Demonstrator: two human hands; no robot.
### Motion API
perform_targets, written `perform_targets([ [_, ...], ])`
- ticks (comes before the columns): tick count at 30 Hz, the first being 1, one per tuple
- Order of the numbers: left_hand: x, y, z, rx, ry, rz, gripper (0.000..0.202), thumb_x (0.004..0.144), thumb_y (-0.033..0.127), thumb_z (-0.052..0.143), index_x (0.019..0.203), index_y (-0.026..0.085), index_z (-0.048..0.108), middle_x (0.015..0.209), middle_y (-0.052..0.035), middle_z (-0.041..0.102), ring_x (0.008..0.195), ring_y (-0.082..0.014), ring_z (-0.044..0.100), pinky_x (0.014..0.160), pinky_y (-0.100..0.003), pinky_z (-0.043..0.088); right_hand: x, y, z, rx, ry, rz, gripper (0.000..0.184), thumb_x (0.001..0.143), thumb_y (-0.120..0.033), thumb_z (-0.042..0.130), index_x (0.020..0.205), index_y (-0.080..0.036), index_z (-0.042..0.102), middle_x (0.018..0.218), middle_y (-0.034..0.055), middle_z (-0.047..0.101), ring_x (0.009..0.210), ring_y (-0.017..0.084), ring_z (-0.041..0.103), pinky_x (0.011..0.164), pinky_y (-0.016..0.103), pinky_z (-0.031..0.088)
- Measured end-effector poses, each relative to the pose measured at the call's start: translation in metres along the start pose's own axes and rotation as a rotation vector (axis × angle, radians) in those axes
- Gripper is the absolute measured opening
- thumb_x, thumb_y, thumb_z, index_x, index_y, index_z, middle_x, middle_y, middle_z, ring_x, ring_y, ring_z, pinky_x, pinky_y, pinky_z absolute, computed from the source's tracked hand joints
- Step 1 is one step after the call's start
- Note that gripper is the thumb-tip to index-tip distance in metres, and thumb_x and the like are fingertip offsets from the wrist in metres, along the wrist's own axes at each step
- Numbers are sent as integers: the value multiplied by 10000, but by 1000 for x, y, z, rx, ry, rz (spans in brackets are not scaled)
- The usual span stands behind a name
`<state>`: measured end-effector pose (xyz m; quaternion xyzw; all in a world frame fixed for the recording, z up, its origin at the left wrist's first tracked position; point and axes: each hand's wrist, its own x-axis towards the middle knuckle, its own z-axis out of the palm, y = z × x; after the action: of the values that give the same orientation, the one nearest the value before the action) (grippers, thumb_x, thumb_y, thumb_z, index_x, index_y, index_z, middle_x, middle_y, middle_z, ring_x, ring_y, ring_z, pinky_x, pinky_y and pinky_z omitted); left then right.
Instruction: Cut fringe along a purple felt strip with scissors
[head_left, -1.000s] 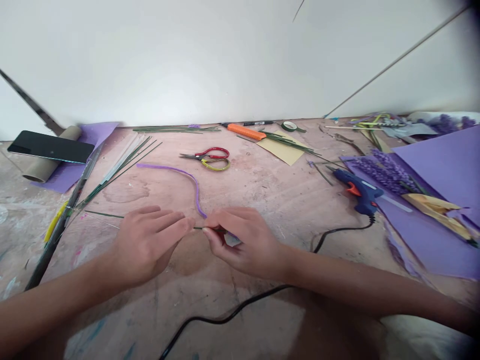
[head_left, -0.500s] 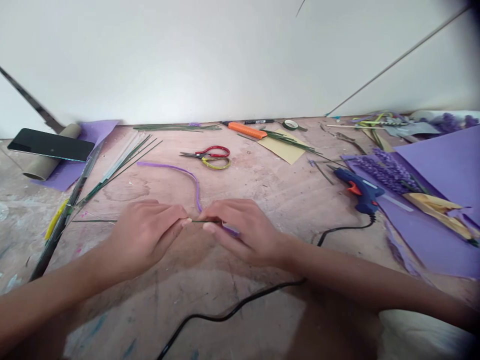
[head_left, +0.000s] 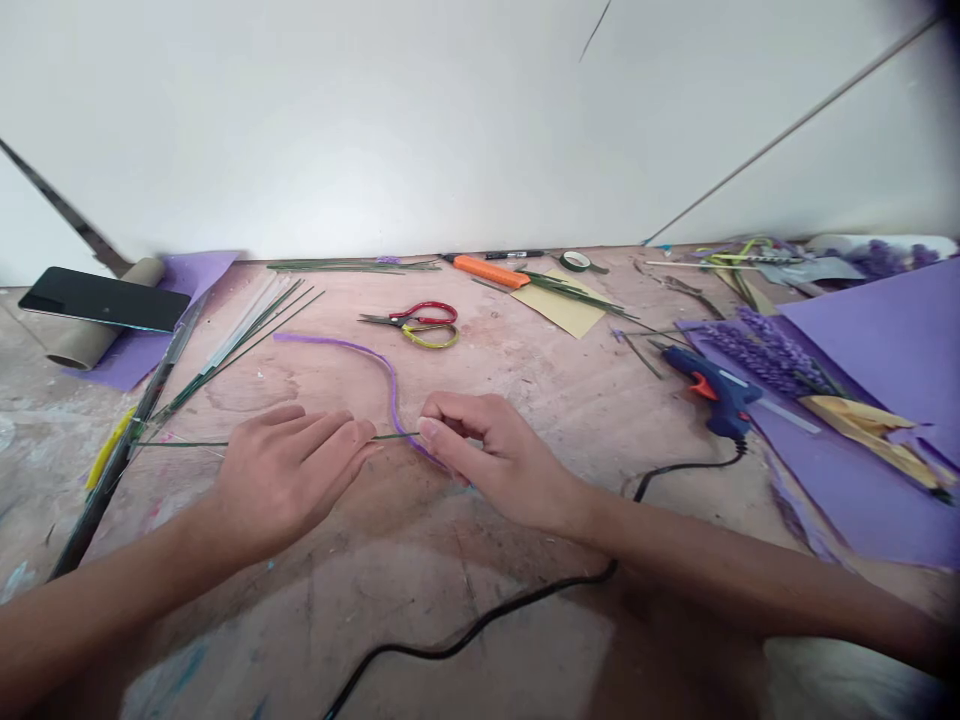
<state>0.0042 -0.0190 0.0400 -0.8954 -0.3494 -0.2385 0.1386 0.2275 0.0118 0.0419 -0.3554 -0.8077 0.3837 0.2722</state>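
A thin green wire stem (head_left: 184, 444) runs level across the middle of the table. My left hand (head_left: 289, 475) is closed around it, with its free end sticking out to the left. The fingertips of my right hand (head_left: 495, 455) pinch the stem's other end, and a short stretch shows between the hands. A purple strip (head_left: 391, 380) lies curved on the table behind my hands and passes under my right fingers; I cannot tell whether they touch it. Farther back, scissors (head_left: 420, 325) with red and yellow handles lie partly spread.
A blue glue gun (head_left: 712, 385) lies at right, its black cord (head_left: 480, 625) crossing the front. Purple paper and lavender-like flowers (head_left: 769, 350) are beside it. At left, a phone (head_left: 105, 298) leans on a cardboard tube near green wires (head_left: 217, 360). An orange cutter (head_left: 491, 272) is behind.
My right hand has shifted slightly right along the stem, so its fingertips now pinch near the end. More of the purple strip shows beneath it. The view has tilted a little.
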Motion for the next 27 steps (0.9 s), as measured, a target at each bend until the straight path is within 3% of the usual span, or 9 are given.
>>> perform_targets([
  [5,-3,0,2,-36,4,-30,118,957,118,476,941,160,585,734,-2,728,561,-129,628,551,-272,404,-3,1,2,-154,47,-122,257,978,-215,431,726,-176,465,623,-43,461,544,86,398,543,234,289],
  [8,-4,2,1,-185,-47,-119,129,972,131,450,974,169,573,766,-4,705,576,-135,585,568,-278,388,-5,5,5,-251,71,-233,193,974,-204,448,786,-175,482,645,-38,475,552,92,394,556,232,296],
  [14,4,3,-7,-700,-359,-449,313,1015,225,366,714,181,440,615,53,466,568,-93,463,563,-225,341,-5,12,6,-420,73,-415,199,991,-182,418,812,-175,503,683,-1,525,596,126,413,567,247,310],
  [18,11,0,-13,-925,-505,-508,413,1031,309,335,643,179,398,577,57,441,532,-84,436,538,-212,341,-3,16,4,-451,35,-514,282,989,-214,424,720,-188,507,672,18,550,625,146,432,609,270,340],
  [21,10,-1,-12,-816,-533,-453,426,1035,299,316,648,175,445,571,46,498,535,-96,490,547,-221,356,-2,19,4,-423,19,-496,299,973,-236,451,679,-194,489,656,9,552,626,143,443,623,272,351],
  [24,3,0,-8,-414,-367,-351,291,1017,301,378,832,168,558,628,22,594,561,-145,564,543,-262,341,-1,18,5,-365,47,-380,238,970,-213,439,741,-184,495,652,-11,521,579,117,425,577,253,334],
  [27,-4,2,-1,-174,-253,-198,173,994,292,458,1016,155,562,714,0,670,596,-179,622,529,-281,346,0,14,7,-286,58,-225,232,973,-185,433,742,-180,463,618,-46,465,531,84,409,521,215,315],
])
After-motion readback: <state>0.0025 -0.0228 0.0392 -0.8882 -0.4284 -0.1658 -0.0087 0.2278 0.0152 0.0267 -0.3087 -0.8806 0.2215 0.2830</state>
